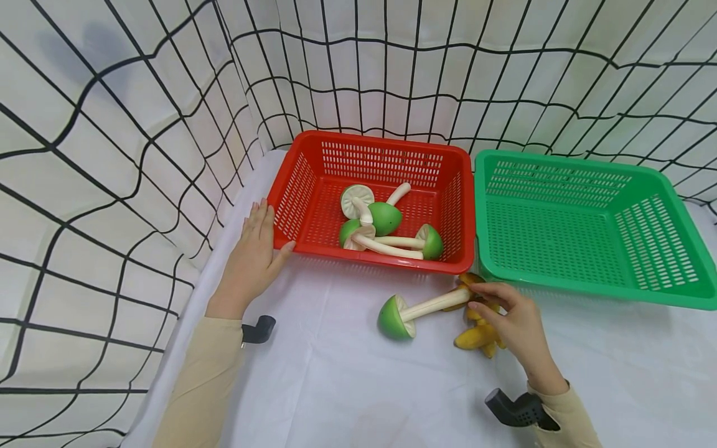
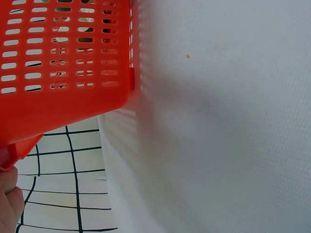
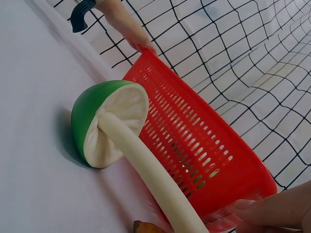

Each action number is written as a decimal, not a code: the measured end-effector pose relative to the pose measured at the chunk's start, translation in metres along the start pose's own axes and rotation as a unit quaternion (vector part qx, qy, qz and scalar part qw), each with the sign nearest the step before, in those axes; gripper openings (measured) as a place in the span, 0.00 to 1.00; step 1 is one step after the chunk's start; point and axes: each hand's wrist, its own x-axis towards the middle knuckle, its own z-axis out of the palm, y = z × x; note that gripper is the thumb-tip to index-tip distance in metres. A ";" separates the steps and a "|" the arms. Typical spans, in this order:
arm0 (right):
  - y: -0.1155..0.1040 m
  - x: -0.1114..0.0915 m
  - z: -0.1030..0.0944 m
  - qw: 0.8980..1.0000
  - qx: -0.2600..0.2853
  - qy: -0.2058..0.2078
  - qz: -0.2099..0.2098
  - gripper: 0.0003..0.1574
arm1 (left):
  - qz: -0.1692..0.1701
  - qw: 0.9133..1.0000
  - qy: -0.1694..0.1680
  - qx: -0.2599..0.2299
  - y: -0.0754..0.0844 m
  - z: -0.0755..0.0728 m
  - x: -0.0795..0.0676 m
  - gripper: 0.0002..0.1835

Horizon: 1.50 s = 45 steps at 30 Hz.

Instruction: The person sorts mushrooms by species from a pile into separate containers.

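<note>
My left hand (image 1: 254, 249) rests along the left side of the red basket (image 1: 381, 264), its fingers straight and its thumb over the front corner. Several green-capped toy mushrooms (image 1: 386, 218) lie in that basket. In front of it, my right hand (image 1: 512, 320) pinches the stem end of another toy mushroom (image 1: 431, 306), whose green cap points left. This mushroom's cap (image 3: 109, 124) and pale stem fill the middle of the right wrist view; its stem end is out of frame there. Beneath and beside the right fingers lies a yellow-brown toy banana bunch (image 1: 476, 336), partly hidden.
A green basket (image 1: 594, 289) with nothing in it stands right of the red one. Black netting (image 1: 414, 46) over white cloth rises behind the baskets and along the left. A white cloth (image 1: 325, 373) covers the table.
</note>
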 end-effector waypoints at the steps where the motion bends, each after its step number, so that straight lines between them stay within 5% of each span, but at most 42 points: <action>1: 0.000 0.001 0.000 1.000 -0.011 -0.003 -0.003 0.18 | 0.000 1.000 0.000 0.000 0.000 0.000 0.000 0.41; 16: 0.004 0.015 0.006 0.992 -0.092 -0.081 0.020 0.18 | 0.003 1.000 0.000 -0.007 -0.002 0.001 -0.001 0.41; 33: 0.006 0.017 0.015 0.984 -0.143 -0.101 -0.037 0.17 | 0.002 1.000 0.000 -0.008 -0.002 0.001 -0.001 0.41; 45: 0.003 0.016 0.008 0.987 -0.106 -0.112 -0.043 0.15 | 0.004 1.000 0.000 -0.009 -0.001 0.001 -0.001 0.40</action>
